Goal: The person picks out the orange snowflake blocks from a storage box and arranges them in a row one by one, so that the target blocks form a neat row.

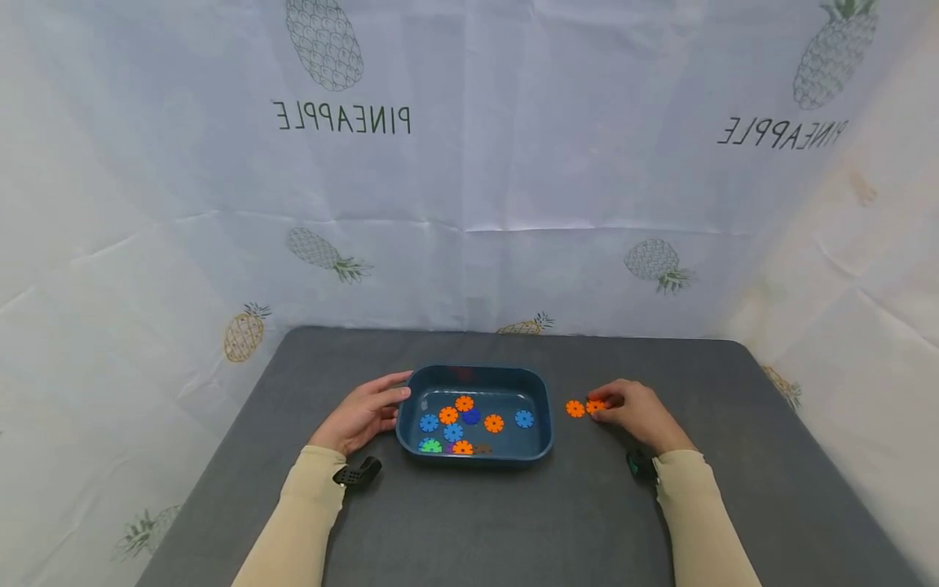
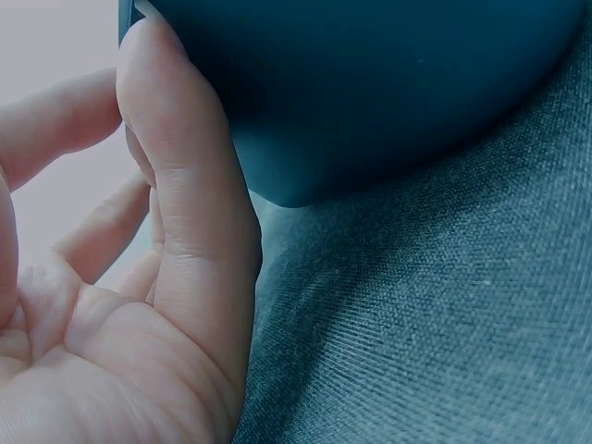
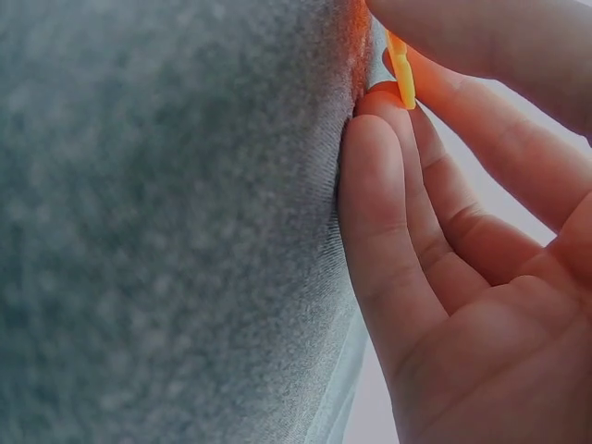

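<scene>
A dark blue rectangular tray (image 1: 477,459) sits on the grey table, with several notched plastic discs inside, orange, blue, green and other colours. At its left end my left hand (image 1: 367,412) holds the rim; the left wrist view shows the thumb (image 2: 190,176) against the tray wall (image 2: 370,92). To the right of the tray, my right hand (image 1: 634,412) pinches an orange notched disc (image 1: 594,405) close to the tabletop. That disc (image 3: 403,74) appears edge-on between thumb and fingers in the right wrist view. Another orange disc (image 1: 575,408) lies just left of it.
The grey table (image 1: 484,530) extends around the tray and both forearms. A white pineapple-print cloth (image 1: 469,179) hangs behind the table and along its sides. Black bands (image 1: 357,472) are on both wrists.
</scene>
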Tool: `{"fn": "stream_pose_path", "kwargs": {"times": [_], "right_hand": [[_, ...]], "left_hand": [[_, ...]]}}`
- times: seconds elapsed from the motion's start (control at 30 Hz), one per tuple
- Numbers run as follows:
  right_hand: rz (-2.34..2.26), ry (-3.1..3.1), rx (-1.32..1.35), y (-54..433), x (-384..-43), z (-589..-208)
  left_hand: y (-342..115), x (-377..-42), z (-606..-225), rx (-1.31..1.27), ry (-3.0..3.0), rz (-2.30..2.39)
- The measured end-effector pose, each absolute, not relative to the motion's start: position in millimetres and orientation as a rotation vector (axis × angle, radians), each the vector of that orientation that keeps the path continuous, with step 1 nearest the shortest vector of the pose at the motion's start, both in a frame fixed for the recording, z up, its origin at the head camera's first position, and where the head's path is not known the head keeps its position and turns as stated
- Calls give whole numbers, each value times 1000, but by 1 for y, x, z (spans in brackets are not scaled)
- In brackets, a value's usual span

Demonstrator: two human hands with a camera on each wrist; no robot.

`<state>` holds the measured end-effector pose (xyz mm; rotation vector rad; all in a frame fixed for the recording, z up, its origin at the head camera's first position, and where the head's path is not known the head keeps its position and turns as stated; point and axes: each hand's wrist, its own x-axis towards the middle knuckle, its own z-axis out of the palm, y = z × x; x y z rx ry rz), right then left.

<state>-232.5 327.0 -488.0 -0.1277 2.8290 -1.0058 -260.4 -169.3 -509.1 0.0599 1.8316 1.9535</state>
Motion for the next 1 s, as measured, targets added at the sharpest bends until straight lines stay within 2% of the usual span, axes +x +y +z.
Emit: {"fn": "stream_pose_path", "kwargs": {"times": [1.0], "right_hand": [[-1018, 2823, -130, 326, -234, -493]], "left_hand": [[-169, -261, -508, 52, 1827, 1954]]}}
